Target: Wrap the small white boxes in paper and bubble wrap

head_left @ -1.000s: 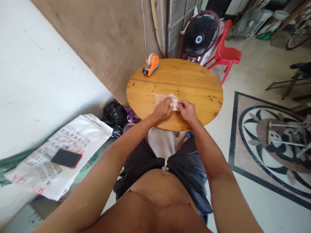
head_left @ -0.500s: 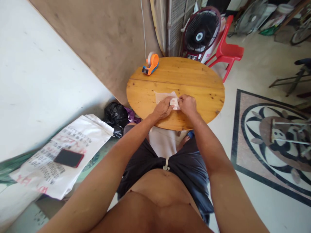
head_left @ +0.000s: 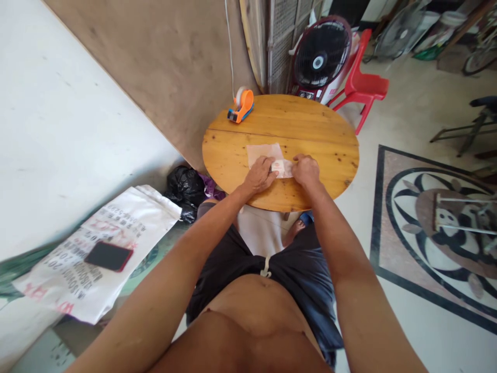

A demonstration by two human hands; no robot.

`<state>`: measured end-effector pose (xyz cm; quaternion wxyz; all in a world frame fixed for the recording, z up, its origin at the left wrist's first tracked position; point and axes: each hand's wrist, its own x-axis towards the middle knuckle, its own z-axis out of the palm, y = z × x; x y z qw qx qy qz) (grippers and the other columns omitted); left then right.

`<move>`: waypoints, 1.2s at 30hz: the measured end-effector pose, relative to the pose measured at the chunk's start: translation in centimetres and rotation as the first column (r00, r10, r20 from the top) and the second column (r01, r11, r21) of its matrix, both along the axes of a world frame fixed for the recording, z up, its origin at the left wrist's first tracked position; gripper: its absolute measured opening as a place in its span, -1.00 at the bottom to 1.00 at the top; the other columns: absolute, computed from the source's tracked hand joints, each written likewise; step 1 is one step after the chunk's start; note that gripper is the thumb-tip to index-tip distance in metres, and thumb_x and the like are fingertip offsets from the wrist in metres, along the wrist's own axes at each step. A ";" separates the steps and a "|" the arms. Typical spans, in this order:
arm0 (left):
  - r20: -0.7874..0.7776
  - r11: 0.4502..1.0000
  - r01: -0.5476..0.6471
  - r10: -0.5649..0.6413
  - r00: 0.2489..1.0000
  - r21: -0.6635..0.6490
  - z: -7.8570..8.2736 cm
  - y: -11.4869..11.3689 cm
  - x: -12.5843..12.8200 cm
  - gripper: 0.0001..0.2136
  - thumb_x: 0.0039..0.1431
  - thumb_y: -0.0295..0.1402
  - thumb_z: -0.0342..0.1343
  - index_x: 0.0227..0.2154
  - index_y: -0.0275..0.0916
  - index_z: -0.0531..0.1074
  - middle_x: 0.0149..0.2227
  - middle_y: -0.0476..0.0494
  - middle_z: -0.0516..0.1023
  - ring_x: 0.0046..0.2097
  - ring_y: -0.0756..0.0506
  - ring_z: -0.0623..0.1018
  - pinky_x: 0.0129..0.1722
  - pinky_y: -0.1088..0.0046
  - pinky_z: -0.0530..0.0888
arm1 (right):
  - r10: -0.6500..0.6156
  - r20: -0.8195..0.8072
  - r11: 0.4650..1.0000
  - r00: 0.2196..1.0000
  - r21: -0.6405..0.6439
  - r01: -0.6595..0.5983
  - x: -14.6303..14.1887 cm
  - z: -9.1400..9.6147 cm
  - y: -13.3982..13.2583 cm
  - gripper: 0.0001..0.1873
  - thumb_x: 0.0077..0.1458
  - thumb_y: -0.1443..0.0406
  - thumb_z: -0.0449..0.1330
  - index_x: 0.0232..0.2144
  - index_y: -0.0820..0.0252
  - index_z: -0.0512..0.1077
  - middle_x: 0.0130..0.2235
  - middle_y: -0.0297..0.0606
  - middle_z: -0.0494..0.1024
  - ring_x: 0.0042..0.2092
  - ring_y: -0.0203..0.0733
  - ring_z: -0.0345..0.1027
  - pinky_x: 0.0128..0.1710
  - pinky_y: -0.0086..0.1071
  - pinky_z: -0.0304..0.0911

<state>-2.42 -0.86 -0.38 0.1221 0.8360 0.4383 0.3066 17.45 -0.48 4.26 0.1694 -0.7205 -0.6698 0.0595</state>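
Observation:
On the round wooden table [head_left: 229, 150], my left hand [head_left: 261, 175] grips a small white packet [head_left: 277, 166] with faint orange print, fingers above it and thumb along its near edge. A thin, pale, see-through wrapping sheet [head_left: 264, 151] lies flat behind the packet, and a similar pale strip runs from the packet to the right. My right hand [head_left: 306, 170] is closed, its fingertips pinching the right end of that strip. Whether the strip and the sheet are one piece is hidden by the packet.
An orange tape dispenser [head_left: 243, 105] stands at the table's back left. Beyond the table are a dark red fan [head_left: 320, 52] and a red chair [head_left: 365, 85]. To the left, a phone [head_left: 108, 256] lies on a white printed sack [head_left: 87, 282], near black bags [head_left: 185, 186].
My right hand has moved a little to the right, away from the packet, drawing the pale strip out. The sheet behind now lies flatter. My left hand stays at the packet.

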 end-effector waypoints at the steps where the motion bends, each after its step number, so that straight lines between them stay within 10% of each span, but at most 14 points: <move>1: 0.006 1.000 0.009 -0.009 1.000 0.000 -0.1 0.1 0.0 -0.53 0.33 -0.18 -0.03 0.18 -0.38 0.26 0.11 -0.44 0.40 0.19 -0.27 0.39 0.27 0.08 0.36 | 0.034 0.021 0.999 0.999 0.002 -0.034 0.0 0.1 0.1 -0.58 0.18 0.38 0.10 0.04 0.32 0.56 0.02 0.23 0.58 -0.01 0.20 0.51 0.02 -0.05 0.35; 13: 0.101 0.995 0.091 -0.086 0.991 -0.047 -0.6 0.5 0.1 -0.51 0.30 -0.21 -0.03 0.20 -0.39 0.22 0.25 -0.51 0.36 0.29 -0.31 0.39 0.33 0.04 0.31 | 0.263 0.094 0.965 0.960 0.000 -0.264 -0.2 -0.1 1.9 -0.58 0.27 0.21 0.06 0.04 0.18 0.57 0.03 0.00 0.62 0.02 0.03 0.47 0.06 -0.20 0.31; 25: 0.111 0.993 0.096 -0.087 0.990 -0.073 -0.7 0.6 0.0 -0.49 0.30 -0.20 -0.02 0.22 -0.38 0.22 0.23 -0.47 0.38 0.29 -0.29 0.39 0.33 0.08 0.31 | -0.021 0.048 0.999 0.999 -0.037 0.023 0.1 -0.4 3.1 -0.59 0.19 0.36 0.07 0.02 0.23 0.57 0.00 0.07 0.62 -0.01 0.07 0.50 0.00 -0.18 0.35; 36: 0.143 0.990 0.107 -0.093 0.985 -0.094 -1.2 1.2 -0.2 -0.45 0.31 -0.13 0.03 0.25 -0.34 0.17 0.44 -0.55 0.07 0.46 -0.34 0.16 0.39 -0.08 0.22 | 0.330 -0.138 0.943 0.934 0.089 -0.320 1.4 -1.7 4.1 -0.52 -0.01 0.43 0.15 -0.03 0.20 0.61 -0.03 -0.10 0.61 -0.04 -0.05 0.49 0.09 -0.21 0.36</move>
